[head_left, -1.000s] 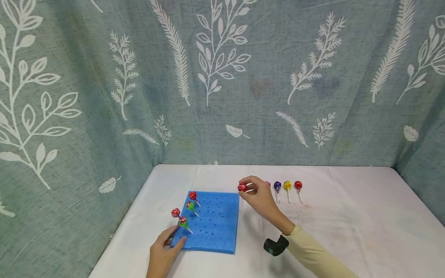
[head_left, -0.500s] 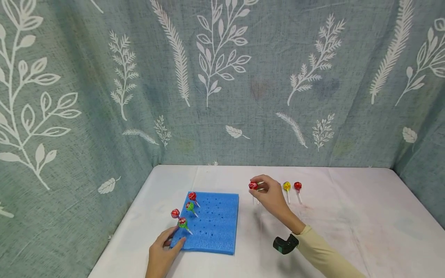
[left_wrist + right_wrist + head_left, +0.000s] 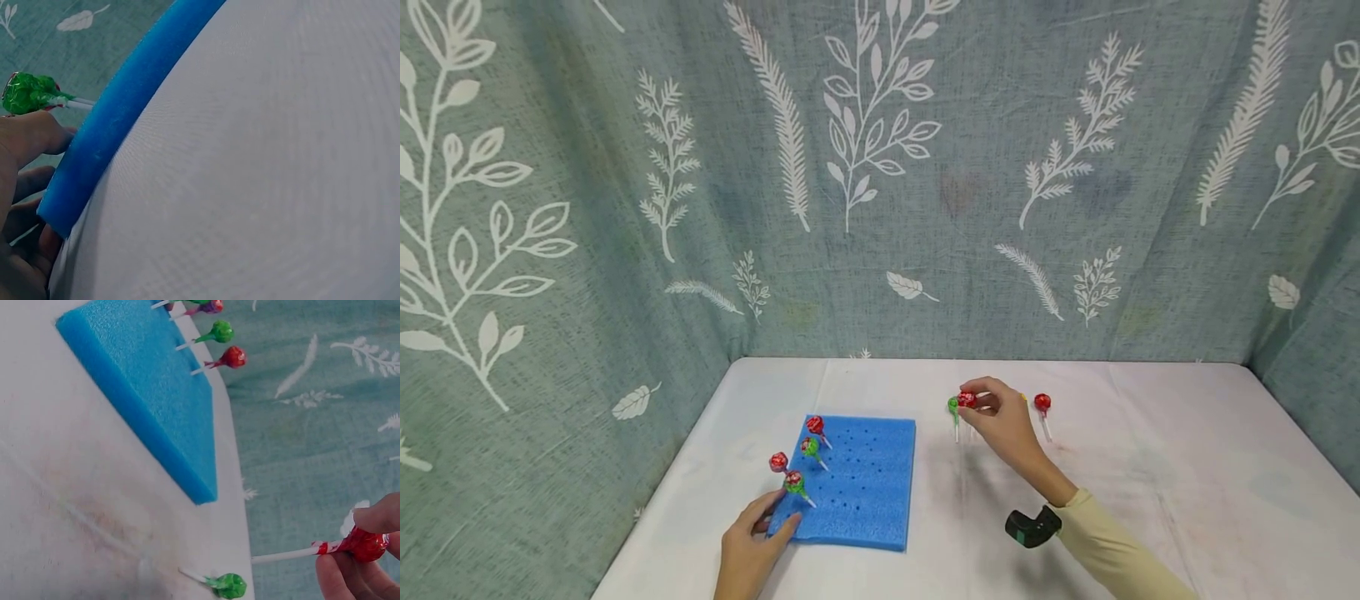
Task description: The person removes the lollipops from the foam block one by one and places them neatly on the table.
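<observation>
Right hand (image 3: pixel 1006 429), thumb and fingers pinched closely about a red lollipop (image 3: pixel 967 400); just left of its fingertips lies a green lollipop (image 3: pixel 953 405), its knuckles mask most of something yellow (image 3: pixel 1023 397), and a second red lollipop (image 3: pixel 1042 402) lies to its right on the white table (image 3: pixel 1165 450). Left hand (image 3: pixel 756 533), well apart, grips the edge of a blue foam board (image 3: pixel 872 454), where four lollipops (image 3: pixel 794 481) stand tilted just beyond its fingers. Behind both hands hangs a leaf-patterned curtain (image 3: pixel 925 250).

I pinch a red lollipop (image 3: pixel 966 400) by its top. Four lollipops (image 3: pixel 809 447) stand in my blue foam (image 3: pixel 868 521), at the left.
</observation>
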A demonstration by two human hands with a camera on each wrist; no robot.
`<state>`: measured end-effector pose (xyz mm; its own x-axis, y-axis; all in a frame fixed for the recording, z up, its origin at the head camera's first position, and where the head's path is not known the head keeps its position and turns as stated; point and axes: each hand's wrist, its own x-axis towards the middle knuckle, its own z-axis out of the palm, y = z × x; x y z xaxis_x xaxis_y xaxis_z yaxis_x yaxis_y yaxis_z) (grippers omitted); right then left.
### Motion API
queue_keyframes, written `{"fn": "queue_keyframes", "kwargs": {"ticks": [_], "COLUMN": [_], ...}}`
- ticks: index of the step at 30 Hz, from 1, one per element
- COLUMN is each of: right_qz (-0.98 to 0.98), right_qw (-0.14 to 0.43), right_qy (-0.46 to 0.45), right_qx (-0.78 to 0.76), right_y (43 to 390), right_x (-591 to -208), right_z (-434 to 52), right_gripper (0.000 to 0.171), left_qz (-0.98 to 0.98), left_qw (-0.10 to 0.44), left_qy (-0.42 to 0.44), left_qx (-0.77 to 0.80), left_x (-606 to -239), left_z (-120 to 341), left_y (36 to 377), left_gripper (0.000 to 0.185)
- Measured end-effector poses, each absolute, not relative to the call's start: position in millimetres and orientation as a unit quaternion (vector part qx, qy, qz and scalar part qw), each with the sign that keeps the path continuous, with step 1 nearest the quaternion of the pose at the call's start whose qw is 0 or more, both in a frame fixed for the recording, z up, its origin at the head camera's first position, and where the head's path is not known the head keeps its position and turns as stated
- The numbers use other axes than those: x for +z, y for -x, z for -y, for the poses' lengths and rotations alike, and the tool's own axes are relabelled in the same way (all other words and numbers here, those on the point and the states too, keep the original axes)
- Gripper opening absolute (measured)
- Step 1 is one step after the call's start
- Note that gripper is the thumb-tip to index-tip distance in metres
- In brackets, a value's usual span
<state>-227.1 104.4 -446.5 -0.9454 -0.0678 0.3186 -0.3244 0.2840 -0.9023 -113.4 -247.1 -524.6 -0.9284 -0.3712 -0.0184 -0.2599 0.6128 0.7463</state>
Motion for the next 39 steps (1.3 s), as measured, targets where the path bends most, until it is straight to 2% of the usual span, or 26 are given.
{"fn": "queue_keyframes", "kwargs": {"ticks": [12,39], "right_qz": [0.808,0.830], "right_qw": [0.104,0.147], "right_qy": [-0.082,-0.063], "right_qx": [0.574,0.535], "right_y": [230,237], "right_x": [-453,-462], "right_z": [-123,-162], "right_gripper": [0.024,0.024], "left_qz": [0.892,0.888], "left_qw": [0.077,0.079], "left_qy": [-0.169,-0.177], "left_qx": [-0.413,-0.416], "left_x": [-525,-523], "left_z": [250,248], "left_y": [113,113], "left_gripper": [0.056,0.056]}}
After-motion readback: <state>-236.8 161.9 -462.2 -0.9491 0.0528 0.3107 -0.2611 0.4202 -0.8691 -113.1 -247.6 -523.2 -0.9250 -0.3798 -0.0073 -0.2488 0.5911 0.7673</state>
